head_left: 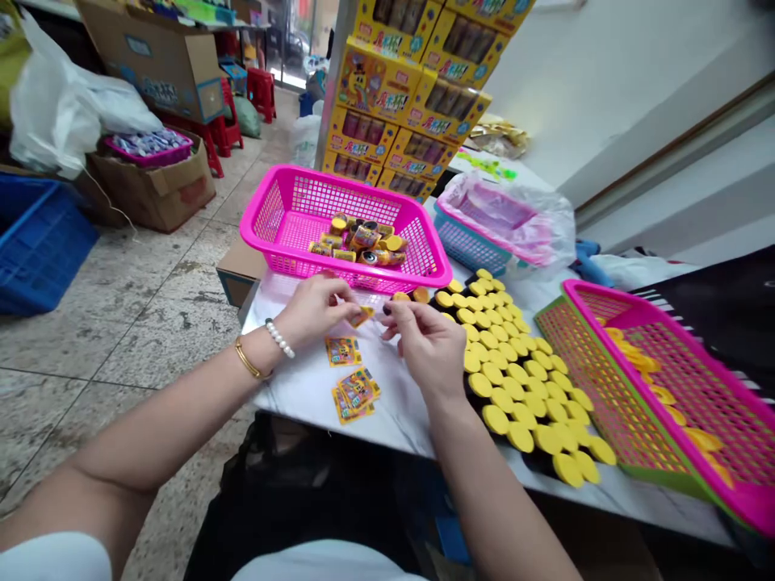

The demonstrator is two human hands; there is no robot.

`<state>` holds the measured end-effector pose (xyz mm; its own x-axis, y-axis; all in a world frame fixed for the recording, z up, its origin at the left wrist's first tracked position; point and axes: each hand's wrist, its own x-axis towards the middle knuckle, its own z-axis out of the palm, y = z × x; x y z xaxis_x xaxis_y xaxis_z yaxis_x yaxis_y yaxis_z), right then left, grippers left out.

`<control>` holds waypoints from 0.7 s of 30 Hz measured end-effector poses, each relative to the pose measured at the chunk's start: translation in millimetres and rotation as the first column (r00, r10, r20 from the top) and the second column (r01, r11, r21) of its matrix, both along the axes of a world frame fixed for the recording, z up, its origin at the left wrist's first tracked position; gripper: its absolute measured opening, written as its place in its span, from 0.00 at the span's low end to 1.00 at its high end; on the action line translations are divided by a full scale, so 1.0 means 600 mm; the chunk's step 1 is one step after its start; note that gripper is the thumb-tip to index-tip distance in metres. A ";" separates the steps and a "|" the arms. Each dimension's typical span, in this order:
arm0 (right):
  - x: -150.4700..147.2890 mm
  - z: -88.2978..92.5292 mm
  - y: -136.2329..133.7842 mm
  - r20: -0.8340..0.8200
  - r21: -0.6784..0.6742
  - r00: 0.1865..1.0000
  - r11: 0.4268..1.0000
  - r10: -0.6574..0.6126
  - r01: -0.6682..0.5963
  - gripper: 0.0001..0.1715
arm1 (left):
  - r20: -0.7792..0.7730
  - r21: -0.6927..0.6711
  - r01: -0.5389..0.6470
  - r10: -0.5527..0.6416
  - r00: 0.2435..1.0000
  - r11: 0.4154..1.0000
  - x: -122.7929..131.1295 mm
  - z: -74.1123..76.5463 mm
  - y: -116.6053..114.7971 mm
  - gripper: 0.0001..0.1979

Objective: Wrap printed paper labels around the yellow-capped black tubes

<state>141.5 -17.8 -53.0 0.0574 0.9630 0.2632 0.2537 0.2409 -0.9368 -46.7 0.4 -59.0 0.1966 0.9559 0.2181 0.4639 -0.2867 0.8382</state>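
Note:
My left hand (315,308) and my right hand (424,343) meet above the white table (303,387), both pinching a small yellow sticker (362,315) between their fingertips. A pearl bracelet and a gold bangle sit on my left wrist. Loose yellow stickers (353,387) lie on the table just below my hands. To the right of my right hand stands a block of several yellow-capped small jars (521,379). Behind my hands a pink basket (284,214) holds several labelled jars (363,242).
A pink and green basket (666,387) with yellow pieces tilts at the right. A blue basket under plastic wrap (484,234) sits behind. Stacked yellow display boxes (405,89) stand at the back. Cardboard boxes, a blue crate (36,242) and red stools are on the floor to the left.

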 end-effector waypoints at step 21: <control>-0.027 -0.025 0.013 -0.365 -0.243 0.923 0.944 0.123 -0.222 0.27 | 0.544 -0.076 -0.174 0.188 0.818 0.982 0.022 0.016 -0.023 0.16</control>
<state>125.0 -10.0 -68.3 -0.0777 0.9968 -0.0182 -0.1147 -0.0271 -0.9930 -33.7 -13.2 -49.3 -0.1256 0.9682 0.2163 -0.0306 -0.2217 0.9746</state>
